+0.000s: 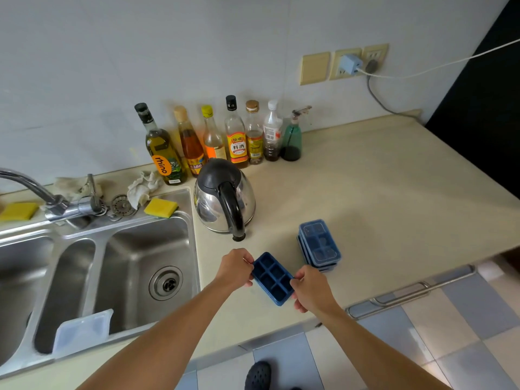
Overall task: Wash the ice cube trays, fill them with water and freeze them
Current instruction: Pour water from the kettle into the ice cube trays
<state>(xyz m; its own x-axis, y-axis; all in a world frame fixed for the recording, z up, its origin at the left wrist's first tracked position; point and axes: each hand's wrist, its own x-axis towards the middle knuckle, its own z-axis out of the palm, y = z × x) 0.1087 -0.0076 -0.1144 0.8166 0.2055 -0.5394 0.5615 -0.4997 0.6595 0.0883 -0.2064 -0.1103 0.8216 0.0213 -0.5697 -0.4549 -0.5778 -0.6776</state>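
Tray: dark blue six-cell ice cube tray (272, 278), probably light and bendy.
Hold: left hand (235, 270) and right hand (312, 289) are pinching opposite ends near beige counter (394, 206) front edge.

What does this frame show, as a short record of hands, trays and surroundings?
left hand: holds the open tray's left end
right hand: holds its right end
open tray: blue, no lid, compartments look empty, not yet in the sink
lidded stack: blue trays on the counter, right of the kettle
sink: left of the hands; clear plastic piece leans at its front
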